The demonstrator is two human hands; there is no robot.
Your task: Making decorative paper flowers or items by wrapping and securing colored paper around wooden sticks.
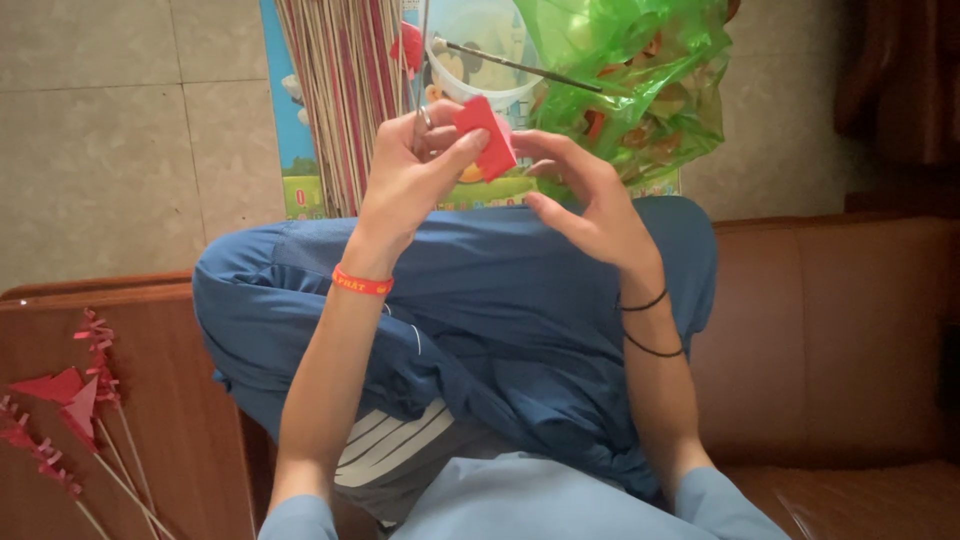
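My left hand (410,175) holds a small piece of red paper (487,135) between thumb and fingers, raised above my blue-trousered knees (480,290). A thin metal tool, seemingly scissors (424,110), also sits in that hand near the fingers. My right hand (590,195) touches the paper's right edge with its fingertips, fingers curled around it. An orange band circles my left wrist and two thin black bands circle my right.
A bundle of thin bamboo sticks (345,90) lies on the floor ahead, beside a white plastic cup (480,50) with a stick across it and a green plastic bag (640,80). Finished red paper pieces on sticks (75,410) lie at left on brown wood. A brown leather seat (840,340) is at right.
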